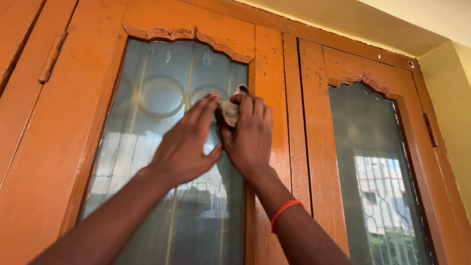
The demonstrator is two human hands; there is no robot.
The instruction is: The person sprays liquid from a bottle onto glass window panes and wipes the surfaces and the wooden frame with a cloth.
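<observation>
1. a small crumpled grey-brown cloth [229,111] is pressed against the upper right part of a frosted glass window pane [162,147], close to the pane's right edge.
2. the right hand [249,135] covers the cloth from the right and below, fingers curled over it and gripping it; only the cloth's upper left part shows, bunched with no clear long axis.
3. the left hand [185,142] lies flat on the glass just left of the cloth, fingers stretched out and holding nothing, fingertips touching the cloth's edge.
4. the right hand is the nearer one to the cloth.
5. a thin red thread band [284,212] circles the right wrist.
6. an orange painted wooden window frame [267,59] surrounds the pane; a second glass pane [378,181] sits well apart to the right.
</observation>
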